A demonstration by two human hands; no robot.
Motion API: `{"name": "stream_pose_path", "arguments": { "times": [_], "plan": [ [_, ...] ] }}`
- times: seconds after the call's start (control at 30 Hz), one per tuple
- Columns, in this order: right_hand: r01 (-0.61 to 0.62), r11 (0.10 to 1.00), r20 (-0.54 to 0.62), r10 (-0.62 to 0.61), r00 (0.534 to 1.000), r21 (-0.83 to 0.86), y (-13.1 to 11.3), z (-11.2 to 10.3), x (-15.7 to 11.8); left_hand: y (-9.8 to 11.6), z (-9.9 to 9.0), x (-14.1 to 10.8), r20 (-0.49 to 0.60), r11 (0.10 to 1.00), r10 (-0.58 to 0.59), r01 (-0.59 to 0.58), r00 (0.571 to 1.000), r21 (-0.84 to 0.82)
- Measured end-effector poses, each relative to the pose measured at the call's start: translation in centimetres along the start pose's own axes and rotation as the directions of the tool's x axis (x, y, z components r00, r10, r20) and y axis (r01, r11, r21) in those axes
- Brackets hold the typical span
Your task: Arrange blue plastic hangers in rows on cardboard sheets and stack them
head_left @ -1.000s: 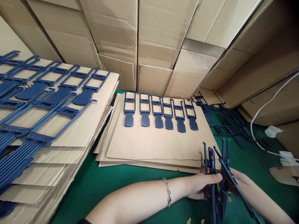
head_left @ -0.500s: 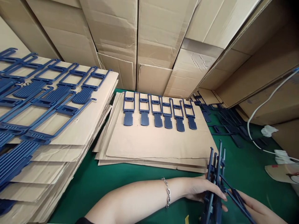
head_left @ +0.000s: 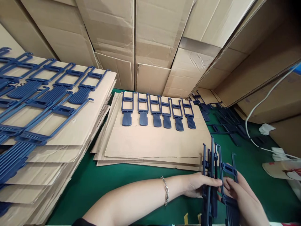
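My left hand (head_left: 198,184), with a silver chain bracelet on the wrist, is closed round a bundle of dark blue plastic frames (head_left: 208,201) held upright on edge. Just to its right, my right hand (head_left: 249,197) grips another blue plastic frame (head_left: 228,169), its open window facing me and its ribbed paddle end pointing down. The fingers of both hands nearly meet between the pieces. Beyond them, a row of several similar frames (head_left: 143,118) lies flat on a cardboard sheet (head_left: 150,144), paddles toward me.
At left, a taller cardboard stack (head_left: 77,131) carries more blue frames (head_left: 63,110). Loose dark frames (head_left: 231,124) lie on the green table (head_left: 113,179) at right. A white cable (head_left: 249,116), crumpled tissue (head_left: 266,129) and a cup-like container (head_left: 272,169) are nearby. Cardboard boxes (head_left: 113,40) wall the back.
My right hand has turned its frame from a slanted, edge-on position to upright beside the bundle. The bundle in my left hand has shifted slightly left, and the whole view has moved a little.
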State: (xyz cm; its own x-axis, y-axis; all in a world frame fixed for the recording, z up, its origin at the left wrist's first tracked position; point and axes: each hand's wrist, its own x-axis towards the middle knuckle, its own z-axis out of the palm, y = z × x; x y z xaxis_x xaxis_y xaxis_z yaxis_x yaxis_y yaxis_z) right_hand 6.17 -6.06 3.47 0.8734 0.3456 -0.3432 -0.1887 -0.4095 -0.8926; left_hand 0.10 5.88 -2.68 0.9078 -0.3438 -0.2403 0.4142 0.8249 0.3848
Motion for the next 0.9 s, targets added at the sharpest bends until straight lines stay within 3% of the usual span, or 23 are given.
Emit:
{"name": "stream_pose_path", "arguments": {
  "times": [0.1,0.33,0.43,0.5,0.53,0.57,0.63,0.67,0.7,0.77,0.83,0.9],
  "plan": [
    [0.098,0.985,-0.141,-0.119,0.983,-0.143,0.1,2.2,0.4,0.2,0.3,-0.4,-0.054,1.000,0.007,-0.008,0.999,-0.021],
    [0.281,0.855,-0.151,-0.377,0.914,-0.435,2.5,4.1,1.4,1.1,1.3,-1.5,-0.151,0.999,0.033,-0.026,0.988,0.045],
    [0.163,0.873,-0.229,-0.294,0.928,-0.459,2.3,3.2,2.2,1.2,1.5,-1.5,-0.151,0.994,0.069,-0.056,0.986,0.089],
    [0.174,0.862,-0.177,-0.288,0.941,-0.476,1.1,1.4,3.2,1.2,1.5,-1.4,-0.138,0.996,0.040,-0.029,0.990,0.083],
    [0.236,0.833,-0.106,-0.329,0.938,-0.501,0.1,0.2,3.9,1.2,1.4,-1.3,-0.123,0.996,0.004,0.007,0.992,0.089],
    [0.314,0.789,-0.015,-0.379,0.925,-0.528,-1.1,-1.2,4.9,1.2,1.2,-1.2,-0.105,0.993,-0.039,0.050,0.994,0.103],
    [0.313,0.684,-0.132,-0.514,0.847,-0.660,-3.8,-3.6,7.8,1.1,0.9,-1.0,-0.068,0.978,-0.113,0.122,0.991,0.166],
    [0.275,0.594,-0.147,-0.563,0.813,-0.756,-5.1,-4.4,9.7,1.1,0.8,-0.8,-0.056,0.970,-0.133,0.141,0.990,0.200],
    [0.286,0.449,-0.051,-0.604,0.796,-0.846,-6.2,-5.0,11.9,1.1,0.7,-0.7,-0.040,0.962,-0.147,0.152,0.988,0.226],
    [0.318,0.172,0.188,-0.521,0.833,-0.932,-7.8,-4.9,16.4,1.1,0.6,-0.5,-0.011,0.950,-0.177,0.174,0.984,0.259],
    [0.257,-0.061,0.263,-0.307,0.915,-0.964,-8.3,-3.7,20.4,1.1,0.6,-0.4,0.004,0.946,-0.196,0.187,0.981,0.265],
    [0.268,-0.143,0.295,-0.221,0.930,-0.953,-8.1,-2.1,23.4,1.1,0.6,-0.3,0.008,0.949,-0.195,0.186,0.981,0.256]
  ]
}}
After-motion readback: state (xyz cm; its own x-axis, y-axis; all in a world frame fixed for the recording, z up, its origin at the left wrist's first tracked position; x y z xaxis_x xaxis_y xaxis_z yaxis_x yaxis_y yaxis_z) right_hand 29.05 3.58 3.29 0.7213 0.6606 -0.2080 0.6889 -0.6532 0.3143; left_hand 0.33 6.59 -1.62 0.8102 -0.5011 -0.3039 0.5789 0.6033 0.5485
